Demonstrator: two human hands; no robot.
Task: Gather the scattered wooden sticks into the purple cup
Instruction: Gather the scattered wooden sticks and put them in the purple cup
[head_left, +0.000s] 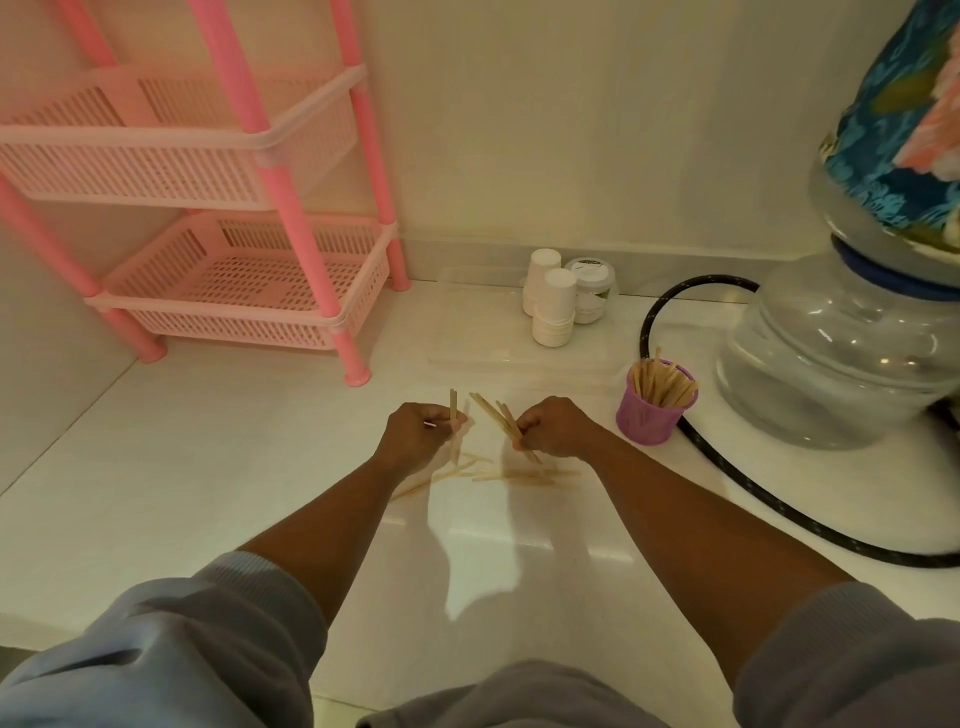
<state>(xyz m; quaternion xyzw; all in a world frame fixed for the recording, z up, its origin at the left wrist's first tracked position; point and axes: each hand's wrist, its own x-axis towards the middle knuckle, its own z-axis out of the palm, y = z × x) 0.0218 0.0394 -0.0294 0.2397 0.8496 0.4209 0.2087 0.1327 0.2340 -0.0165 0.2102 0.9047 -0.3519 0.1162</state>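
**Both hands hold sticks above the loose pile**

The left hand (415, 431) is curled around a stick (453, 410) that stands almost upright, its long axis running away from the person. The right hand (553, 428) grips a small bundle of sticks (493, 413) that slants up and to the left, the lower ends poking out below the fingers. Both forearms reach forward from grey sleeves (208, 623), and the hands are close together, knuckles up.

Just under and behind the hands, loose sticks (514, 475) lie flat on the white floor (208, 467), mostly lengthwise left to right. The purple cup (649, 415) stands upright just right of the right hand, packed with sticks leaning rightward.

Open floor lies to the left up to the pink rack (260, 260). To the right a black hose (727, 493) curves past the cup, and a water bottle (831, 353) stands beyond. White cups (553, 306) sit near the wall.
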